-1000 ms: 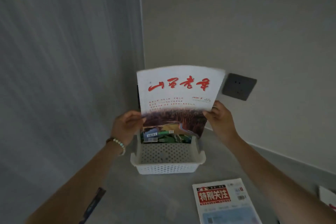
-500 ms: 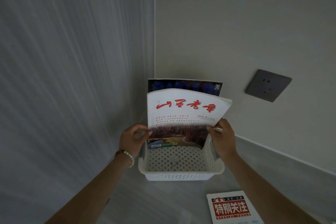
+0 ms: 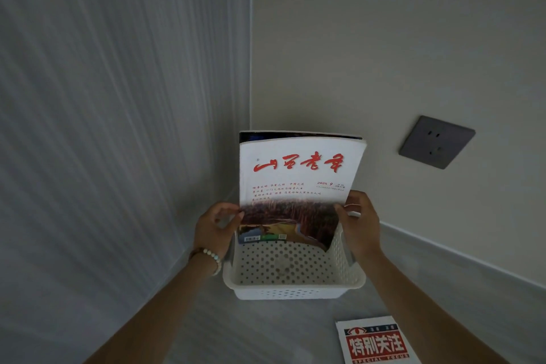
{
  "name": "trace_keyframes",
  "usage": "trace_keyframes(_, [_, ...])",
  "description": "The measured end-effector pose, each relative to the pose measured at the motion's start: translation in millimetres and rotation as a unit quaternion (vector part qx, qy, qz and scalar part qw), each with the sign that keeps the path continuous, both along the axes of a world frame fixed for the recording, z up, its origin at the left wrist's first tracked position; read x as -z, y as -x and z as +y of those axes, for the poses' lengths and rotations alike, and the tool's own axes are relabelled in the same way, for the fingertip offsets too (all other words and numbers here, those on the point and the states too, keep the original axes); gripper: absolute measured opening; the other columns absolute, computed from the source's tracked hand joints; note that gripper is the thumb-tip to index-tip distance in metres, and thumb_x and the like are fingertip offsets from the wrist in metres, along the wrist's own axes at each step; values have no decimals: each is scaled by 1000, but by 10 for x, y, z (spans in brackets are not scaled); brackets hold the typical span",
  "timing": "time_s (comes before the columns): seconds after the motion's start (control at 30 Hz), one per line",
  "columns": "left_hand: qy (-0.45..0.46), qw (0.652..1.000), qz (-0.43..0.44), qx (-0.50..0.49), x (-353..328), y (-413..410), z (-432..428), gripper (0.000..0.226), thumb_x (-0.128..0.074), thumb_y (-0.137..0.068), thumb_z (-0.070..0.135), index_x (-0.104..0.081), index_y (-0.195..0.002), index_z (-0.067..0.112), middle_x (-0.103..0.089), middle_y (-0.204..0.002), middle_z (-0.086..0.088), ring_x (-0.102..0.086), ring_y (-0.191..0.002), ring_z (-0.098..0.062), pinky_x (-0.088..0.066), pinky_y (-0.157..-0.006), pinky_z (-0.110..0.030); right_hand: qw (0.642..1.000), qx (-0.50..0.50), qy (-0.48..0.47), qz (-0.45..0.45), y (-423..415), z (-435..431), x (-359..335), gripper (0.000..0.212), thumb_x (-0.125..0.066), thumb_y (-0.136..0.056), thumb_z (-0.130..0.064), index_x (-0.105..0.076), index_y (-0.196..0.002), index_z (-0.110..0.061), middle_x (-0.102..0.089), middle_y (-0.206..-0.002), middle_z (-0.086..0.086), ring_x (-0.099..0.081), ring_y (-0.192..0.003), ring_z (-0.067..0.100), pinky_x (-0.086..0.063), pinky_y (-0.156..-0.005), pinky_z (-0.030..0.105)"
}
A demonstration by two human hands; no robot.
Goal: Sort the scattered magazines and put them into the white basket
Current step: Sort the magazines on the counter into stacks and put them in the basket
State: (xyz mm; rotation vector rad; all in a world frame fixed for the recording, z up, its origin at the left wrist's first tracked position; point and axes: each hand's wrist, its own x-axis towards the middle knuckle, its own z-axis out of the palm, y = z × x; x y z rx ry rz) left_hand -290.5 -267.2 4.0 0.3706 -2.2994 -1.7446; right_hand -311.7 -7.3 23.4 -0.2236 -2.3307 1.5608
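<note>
Both hands, left hand and right hand, pinch the white magazine upright (red title) in the white basket; a dark magazine stands behind.

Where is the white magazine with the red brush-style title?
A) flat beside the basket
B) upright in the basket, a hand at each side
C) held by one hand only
B: the white magazine stands in the white basket, the left hand and the right hand pinching its side edges.
</note>
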Motion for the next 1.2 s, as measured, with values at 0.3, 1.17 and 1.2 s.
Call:
trace_keyframes(0.3, [-24,999,8,-19,35,-93,59,26,-72,-74,4,-62,-96,15,-64,-99,-4,-56,-97,-21,-46,-86,-30,1000,4,2,11,-130,48,129,31,-68,-82,-7,-55,-109,-12,-60,-101,2,-58,-86,20,-44,-68,17])
trace_keyframes(1.17, [134,990,15,28,129,-544,204,66,-72,-76,25,-44,-134,11,-47,-138,-8,-40,-130,-24,-35,-109,-39,994,-51,-21,-97,-745,159,372,62,-72,-79,-23,-44,-133,-13,-50,-135,4,-49,-122,21,-45,-101,42])
trace_keyframes(1.2, [140,989,28,33,96,-567,226,65,-73,-75,26,-45,-133,12,-48,-137,-8,-40,-130,-24,-36,-108,-40,993,-50,-19,-101,-778,190,365,63,-72,-79,-25,-43,-134,-14,-49,-136,3,-49,-122,19,-45,-101,40])
